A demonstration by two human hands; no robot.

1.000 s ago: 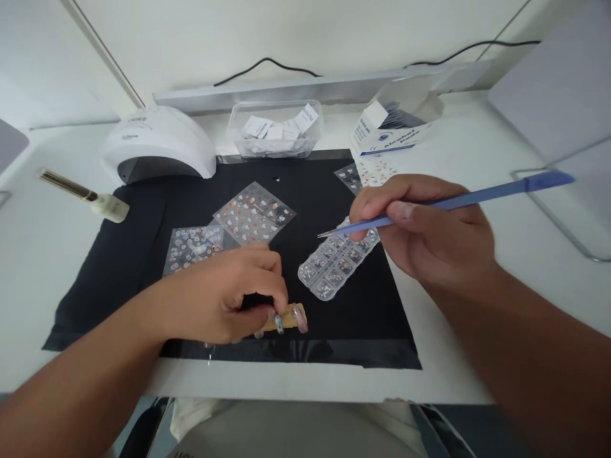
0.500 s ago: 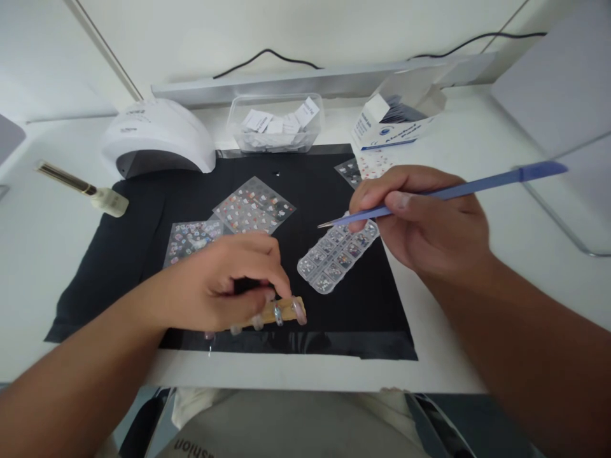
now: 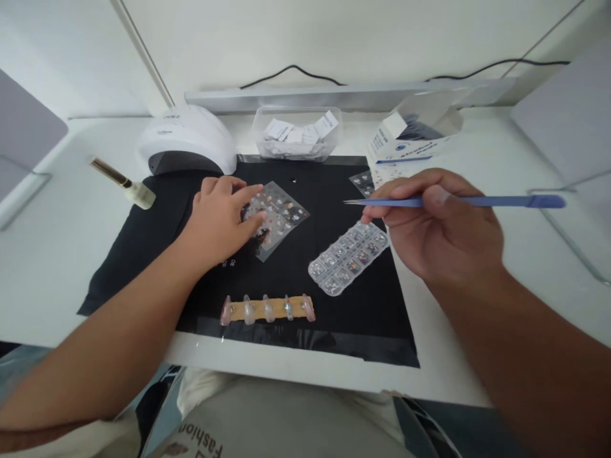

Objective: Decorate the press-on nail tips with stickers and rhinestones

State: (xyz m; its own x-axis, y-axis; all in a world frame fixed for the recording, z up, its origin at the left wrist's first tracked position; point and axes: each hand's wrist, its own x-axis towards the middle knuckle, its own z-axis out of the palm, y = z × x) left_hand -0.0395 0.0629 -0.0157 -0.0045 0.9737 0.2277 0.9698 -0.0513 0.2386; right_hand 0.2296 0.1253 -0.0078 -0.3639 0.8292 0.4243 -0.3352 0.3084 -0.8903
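Observation:
My left hand (image 3: pixel 217 219) is at the left edge of a clear sticker sheet (image 3: pixel 281 219), its thumb and index finger apart over the sheet. Between the fingers of my right hand (image 3: pixel 439 222) are blue tweezers (image 3: pixel 501 201), held level with their tip pointing left. Below that tip lies a clear compartment case (image 3: pixel 348 257) filled with small gems. A wooden strip (image 3: pixel 258 310) with several false nails rests on the black mat (image 3: pixel 286 273) near its front edge, touched by neither hand.
A white lamp (image 3: pixel 186 137) stands at the back left, beside a cream bottle (image 3: pixel 140 194) with a gold cap. Behind the mat are a clear tub (image 3: pixel 296 152) of white packets and an open box of alcohol pads (image 3: pixel 405 143).
My left hand has moved from the nail strip up and left to the sticker sheets, its fingers spreading. The tweezers in my right hand have turned nearly level. The view has shifted.

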